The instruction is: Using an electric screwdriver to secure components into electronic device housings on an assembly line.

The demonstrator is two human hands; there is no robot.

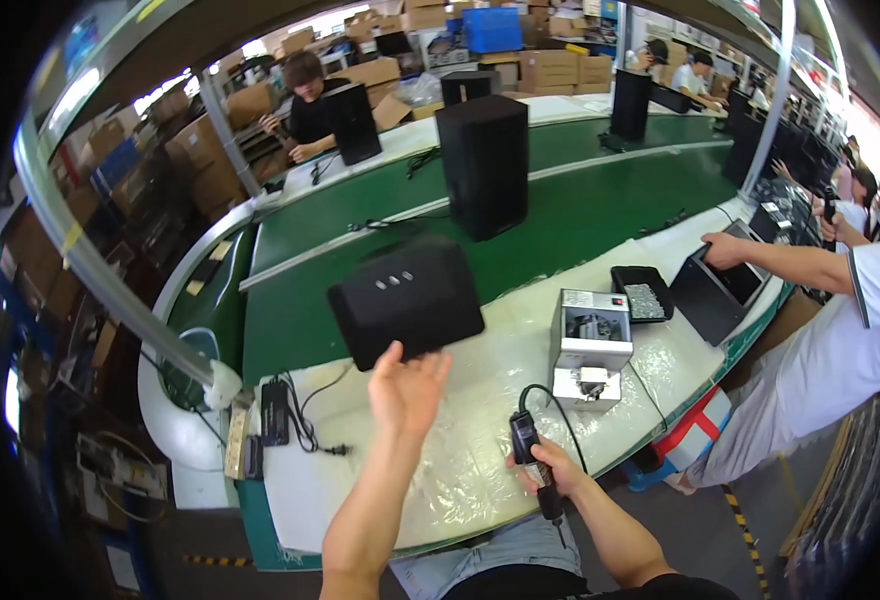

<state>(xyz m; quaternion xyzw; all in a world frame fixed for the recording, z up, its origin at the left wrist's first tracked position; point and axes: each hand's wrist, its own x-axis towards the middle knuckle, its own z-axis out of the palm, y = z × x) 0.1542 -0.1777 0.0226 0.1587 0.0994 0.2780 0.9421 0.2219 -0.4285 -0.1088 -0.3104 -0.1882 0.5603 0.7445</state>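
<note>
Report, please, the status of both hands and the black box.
Left hand at lower edge of black box, grip unclear. Right hand gripping corded black power tool. Tall black speaker standing beyond box.

I see through left fisheye of head-worn pair, above near edge of bench (470,490). Looks down and forward across belt (580,230). Bench close below, belt's far edge well off; straight edges bend toward rim.
</note>
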